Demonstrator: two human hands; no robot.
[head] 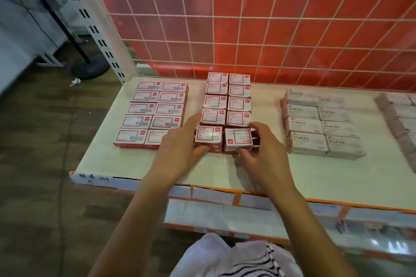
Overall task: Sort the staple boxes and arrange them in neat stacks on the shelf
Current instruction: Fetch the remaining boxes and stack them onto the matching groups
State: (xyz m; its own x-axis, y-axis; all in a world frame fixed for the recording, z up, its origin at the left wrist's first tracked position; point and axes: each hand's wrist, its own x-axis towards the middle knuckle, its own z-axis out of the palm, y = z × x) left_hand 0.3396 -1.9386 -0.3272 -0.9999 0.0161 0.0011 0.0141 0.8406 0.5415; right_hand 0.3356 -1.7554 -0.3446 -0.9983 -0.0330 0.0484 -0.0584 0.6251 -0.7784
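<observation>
While pinching the front-right box (238, 139) in curled right hand (265, 153) fingers near the shelf (225, 171) front edge, and bracing its neighbour (208, 135) with straight left hand (177, 150) fingers: turn label to match, slide flush, square both edges.

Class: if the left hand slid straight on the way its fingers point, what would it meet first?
Probably the red-and-white staple box just behind the front-left box; the left hand's index fingertip seems nearly at it, though depth is unclear.
</observation>
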